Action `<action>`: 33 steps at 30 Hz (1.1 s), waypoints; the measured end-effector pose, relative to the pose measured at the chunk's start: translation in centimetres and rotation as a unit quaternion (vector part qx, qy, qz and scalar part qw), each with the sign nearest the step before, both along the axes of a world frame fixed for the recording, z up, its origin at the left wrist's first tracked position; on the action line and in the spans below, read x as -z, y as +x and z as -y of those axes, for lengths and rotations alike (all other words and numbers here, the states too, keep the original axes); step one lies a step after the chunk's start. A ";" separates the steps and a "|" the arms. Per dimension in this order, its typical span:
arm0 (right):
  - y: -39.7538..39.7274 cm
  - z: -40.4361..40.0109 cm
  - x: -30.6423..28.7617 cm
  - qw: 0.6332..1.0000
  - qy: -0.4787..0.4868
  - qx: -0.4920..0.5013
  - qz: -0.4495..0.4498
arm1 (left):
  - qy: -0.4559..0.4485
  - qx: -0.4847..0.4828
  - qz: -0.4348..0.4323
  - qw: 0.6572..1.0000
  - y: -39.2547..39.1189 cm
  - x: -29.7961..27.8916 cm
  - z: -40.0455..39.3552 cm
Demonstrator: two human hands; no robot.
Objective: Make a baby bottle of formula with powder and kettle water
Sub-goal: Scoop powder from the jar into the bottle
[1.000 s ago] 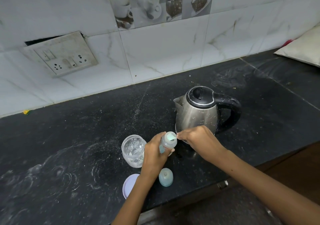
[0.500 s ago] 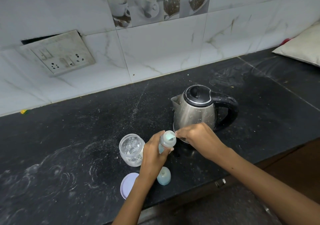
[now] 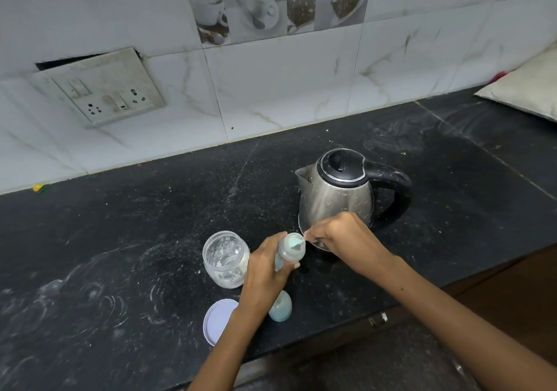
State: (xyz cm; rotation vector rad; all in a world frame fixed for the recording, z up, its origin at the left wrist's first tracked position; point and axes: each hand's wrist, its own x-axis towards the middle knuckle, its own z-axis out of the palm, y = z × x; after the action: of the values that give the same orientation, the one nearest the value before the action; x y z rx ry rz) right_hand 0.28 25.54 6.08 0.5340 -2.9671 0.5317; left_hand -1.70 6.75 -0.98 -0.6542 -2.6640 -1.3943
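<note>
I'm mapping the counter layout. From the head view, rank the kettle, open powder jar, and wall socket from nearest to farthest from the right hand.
1. Kettle: just behind the right hand.
2. Powder jar: to the left, past the bottle.
3. Wall socket: far left, up on the tiled wall.

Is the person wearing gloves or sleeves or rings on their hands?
No. The left hand and right hand are bare, with no gloves, and no rings or watch that I can see. Both forearms are bare too, with no sleeve in the picture.
</note>
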 end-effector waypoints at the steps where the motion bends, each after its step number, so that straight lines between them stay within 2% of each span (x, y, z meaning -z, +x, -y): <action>1: 0.0 0.0 -0.2 1.000 -0.023 0.001 -0.012 | 0.003 -0.006 0.001 1.000 0.0 0.0 0.0; 4: 0.6 0.3 -0.6 0.993 -0.107 0.002 -0.059 | 0.009 -0.025 -0.004 1.000 -0.3 0.1 0.0; 9: 0.6 0.1 0.1 0.952 -0.276 0.131 -0.010 | 0.025 -0.051 -0.005 0.998 -0.2 -0.1 -0.2; 13: 0.6 0.1 0.1 0.955 -0.267 0.126 -0.033 | 0.033 -0.065 0.006 0.997 0.0 0.2 -0.4; 18: 1.0 0.0 -0.5 0.981 -0.137 -0.031 -0.135 | 0.054 -0.072 0.030 0.995 0.0 0.5 -0.4; 20: 1.1 0.1 -0.5 0.982 -0.108 -0.045 -0.148 | 0.056 -0.072 0.028 0.995 0.1 0.5 -0.4; 27: 0.3 -0.5 0.0 0.982 -0.163 0.001 -0.092 | 0.038 -0.075 0.009 0.996 -0.1 0.7 -0.5; 33: 0.3 -1.3 -0.1 0.980 -0.175 0.012 -0.090 | 0.046 -0.076 0.023 0.996 -0.3 1.0 -0.4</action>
State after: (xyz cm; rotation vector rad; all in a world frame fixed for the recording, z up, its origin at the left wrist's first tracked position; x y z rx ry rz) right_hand 0.60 26.87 6.15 0.4784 -2.6228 0.9244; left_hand -2.02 7.14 -1.98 -0.4057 -2.6019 -1.4951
